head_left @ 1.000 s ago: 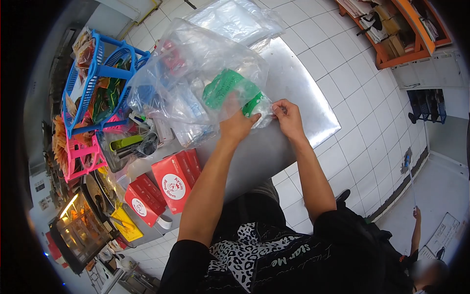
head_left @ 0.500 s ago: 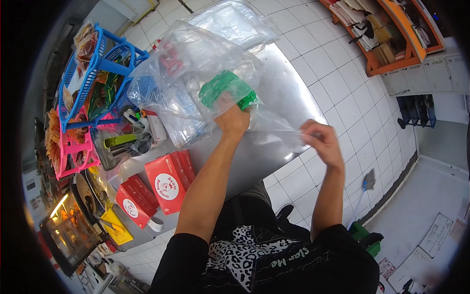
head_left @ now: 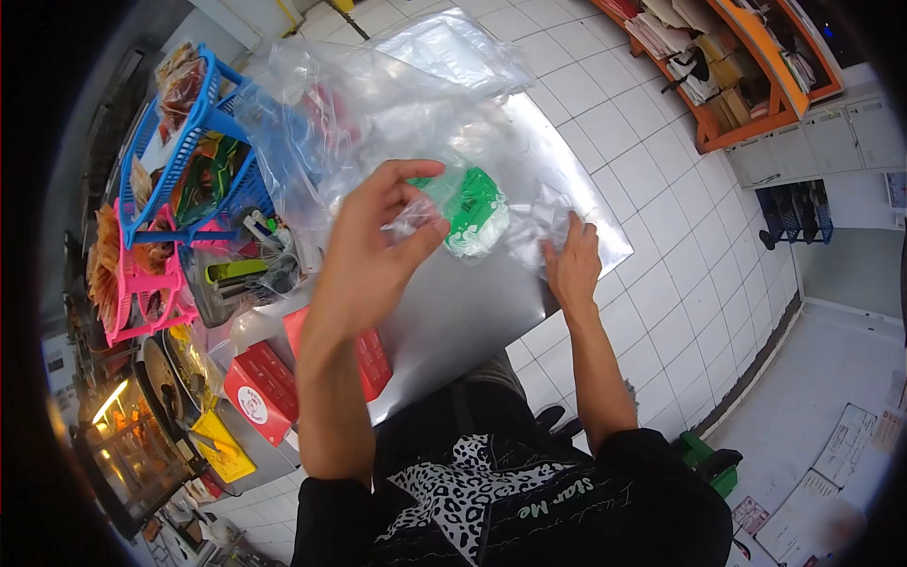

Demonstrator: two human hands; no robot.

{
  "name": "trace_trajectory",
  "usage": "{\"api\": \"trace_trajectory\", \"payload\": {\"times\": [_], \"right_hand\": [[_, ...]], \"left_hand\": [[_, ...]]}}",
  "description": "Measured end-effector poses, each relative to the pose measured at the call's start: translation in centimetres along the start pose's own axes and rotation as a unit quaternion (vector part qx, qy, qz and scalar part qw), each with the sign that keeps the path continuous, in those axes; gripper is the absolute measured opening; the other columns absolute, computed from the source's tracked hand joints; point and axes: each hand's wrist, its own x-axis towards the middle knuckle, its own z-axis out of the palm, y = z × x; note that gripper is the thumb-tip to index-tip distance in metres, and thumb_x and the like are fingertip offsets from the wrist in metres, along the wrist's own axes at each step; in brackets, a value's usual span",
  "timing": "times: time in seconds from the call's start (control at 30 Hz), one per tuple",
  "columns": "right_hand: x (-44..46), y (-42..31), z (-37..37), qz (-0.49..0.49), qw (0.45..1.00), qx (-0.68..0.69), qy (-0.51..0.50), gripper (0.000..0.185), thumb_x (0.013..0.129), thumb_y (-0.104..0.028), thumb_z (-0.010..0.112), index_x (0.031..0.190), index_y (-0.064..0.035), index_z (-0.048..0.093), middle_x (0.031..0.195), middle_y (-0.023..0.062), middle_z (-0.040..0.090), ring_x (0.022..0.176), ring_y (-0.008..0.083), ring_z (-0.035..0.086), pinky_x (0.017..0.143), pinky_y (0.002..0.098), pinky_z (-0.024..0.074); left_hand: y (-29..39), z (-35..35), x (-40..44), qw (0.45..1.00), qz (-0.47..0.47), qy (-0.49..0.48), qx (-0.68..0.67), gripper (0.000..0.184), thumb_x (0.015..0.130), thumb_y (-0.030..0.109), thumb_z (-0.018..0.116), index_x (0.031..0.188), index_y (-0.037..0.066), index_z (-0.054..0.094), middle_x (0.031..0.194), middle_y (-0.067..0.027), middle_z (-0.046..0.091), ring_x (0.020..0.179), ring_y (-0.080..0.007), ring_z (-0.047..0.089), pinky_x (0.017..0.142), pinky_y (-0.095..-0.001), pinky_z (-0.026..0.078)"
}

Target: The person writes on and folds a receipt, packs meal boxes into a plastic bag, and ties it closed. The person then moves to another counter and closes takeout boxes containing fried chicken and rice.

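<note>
A bright green bundle [head_left: 475,203] lies on the metal table, wrapped in clear plastic. Just left of it, my left hand [head_left: 373,241] curls around crumpled clear plastic [head_left: 404,219], its index finger and thumb tips apart. To the right of the bundle a clear plastic bag [head_left: 540,219] spreads over the tabletop. My right hand [head_left: 574,265] touches this bag's right side with its fingers apart. Larger clear plastic sheets [head_left: 397,104] cover the area behind the bundle.
The metal table [head_left: 444,312] has its right edge beside my right hand. Red boxes [head_left: 260,392] stand at the near left. Blue baskets [head_left: 179,142] and a pink basket [head_left: 156,293] with packets stand farther left. A stack of clear bags [head_left: 453,52] lies at the far end.
My left hand has come off the green bundle and moved left. My right hand has moved left, over the table's edge area. The large plastic sheet no longer covers the bundle.
</note>
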Motion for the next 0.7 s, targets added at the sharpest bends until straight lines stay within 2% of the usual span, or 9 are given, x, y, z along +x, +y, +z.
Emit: {"api": "trace_trajectory", "payload": {"times": [0.03, 0.13, 0.2, 0.33, 0.37, 0.4, 0.43, 0.57, 0.7], "right_hand": [[-0.2, 0.8, 1.0, -0.053, 0.998, 0.020, 0.018, 0.037, 0.087, -0.003, 0.065, 0.124, -0.0026, 0.062, 0.111, 0.0204, 0.057, 0.102, 0.0406, 0.061, 0.080, 0.0497, 0.0537], [-0.2, 3.3, 1.2, -0.047, 0.995, 0.066, -0.064, 0.041, 0.078, 0.011, 0.055, 0.115, -0.0014, 0.066, 0.108, 0.0212, 0.060, 0.098, 0.0415, 0.063, 0.083, 0.0504, 0.0530], [0.8, 5.2, -0.4, -0.035, 0.980, 0.183, 0.075, 0.038, 0.073, 0.015, 0.049, 0.104, 0.0022, 0.068, 0.104, 0.0230, 0.068, 0.098, 0.0427, 0.066, 0.090, 0.0471, 0.0524], [0.9, 3.0, -12.9, 0.109, 0.881, 0.402, 0.223, 0.041, 0.087, 0.014, 0.047, 0.122, 0.0012, 0.065, 0.107, 0.0070, 0.067, 0.087, 0.0145, 0.063, 0.073, 0.0287, 0.0521], [0.8, 1.7, -15.5, 0.005, 0.862, 0.337, 0.380, 0.040, 0.090, 0.005, 0.050, 0.128, 0.0014, 0.062, 0.112, 0.0116, 0.065, 0.093, 0.0239, 0.068, 0.079, 0.0339, 0.0582], [-1.0, -0.4, -19.1, -0.100, 0.794, 0.447, 0.401, 0.043, 0.093, -0.009, 0.053, 0.135, 0.0008, 0.059, 0.123, 0.0175, 0.063, 0.103, 0.0349, 0.069, 0.085, 0.0475, 0.0619], [-2.5, -2.8, -21.7, -0.197, 0.761, 0.477, 0.394, 0.044, 0.093, -0.010, 0.054, 0.136, -0.0003, 0.057, 0.125, 0.0190, 0.062, 0.103, 0.0360, 0.069, 0.086, 0.0479, 0.0613], [-4.7, -13.9, -22.5, -0.450, 0.836, 0.312, 0.012, 0.050, 0.094, -0.012, 0.057, 0.143, -0.0051, 0.052, 0.133, 0.0246, 0.058, 0.105, 0.0402, 0.068, 0.090, 0.0495, 0.0586], [-2.5, -18.1, -12.3, -0.462, 0.836, 0.033, -0.294, 0.057, 0.095, -0.014, 0.060, 0.150, -0.0098, 0.047, 0.141, 0.0302, 0.054, 0.106, 0.0444, 0.068, 0.094, 0.0510, 0.0559]], "left_hand": [[3.0, -1.0, -1.7, 0.999, 0.028, -0.003, -0.020, 0.040, 0.090, 0.005, 0.073, 0.128, -0.006, 0.062, 0.092, -0.0061, 0.067, 0.086, -0.0107, 0.062, 0.079, -0.0265, 0.049], [8.0, -3.3, -6.8, 0.967, 0.128, 0.217, -0.032, 0.039, 0.096, 0.009, 0.069, 0.132, -0.004, 0.061, 0.101, -0.0081, 0.071, 0.084, -0.0111, 0.065, 0.080, -0.0268, 0.053], [8.7, -3.6, -9.0, 0.880, 0.204, 0.414, 0.115, 0.042, 0.102, 0.017, 0.067, 0.137, -0.003, 0.057, 0.109, -0.0106, 0.072, 0.085, -0.0109, 0.065, 0.082, -0.0263, 0.055], [8.3, -4.4, -12.3, 0.921, 0.151, 0.336, 0.124, 0.042, 0.101, 0.015, 0.063, 0.137, -0.001, 0.049, 0.105, -0.0106, 0.071, 0.077, -0.0074, 0.059, 0.071, -0.0216, 0.047], [8.6, -4.3, -12.9, 0.947, 0.128, 0.289, 0.061, 0.042, 0.101, 0.015, 0.063, 0.138, 0.000, 0.048, 0.105, -0.0104, 0.071, 0.076, -0.0068, 0.058, 0.069, -0.0207, 0.045], [8.8, -4.2, -13.4, 0.964, 0.099, 0.245, 0.000, 0.043, 0.101, 0.014, 0.062, 0.139, 0.000, 0.046, 0.105, -0.0102, 0.070, 0.074, -0.0062, 0.057, 0.067, -0.0199, 0.042], [8.8, -4.3, -13.4, 0.971, 0.095, 0.205, -0.075, 0.044, 0.100, 0.013, 0.062, 0.140, 0.000, 0.045, 0.104, -0.0099, 0.070, 0.073, -0.0057, 0.056, 0.065, -0.0194, 0.041], [7.4, -5.4, -14.3, 0.949, 0.083, 0.091, -0.291, 0.048, 0.102, 0.006, 0.057, 0.145, 0.003, 0.037, 0.107, -0.0098, 0.065, 0.074, -0.0062, 0.058, 0.062, -0.0198, 0.044], [2.4, -6.1, -15.8, 0.932, 0.047, 0.097, -0.346, 0.047, 0.104, 0.006, 0.056, 0.147, 0.006, 0.036, 0.107, -0.0094, 0.063, 0.075, -0.0067, 0.058, 0.059, -0.0195, 0.046]]}}
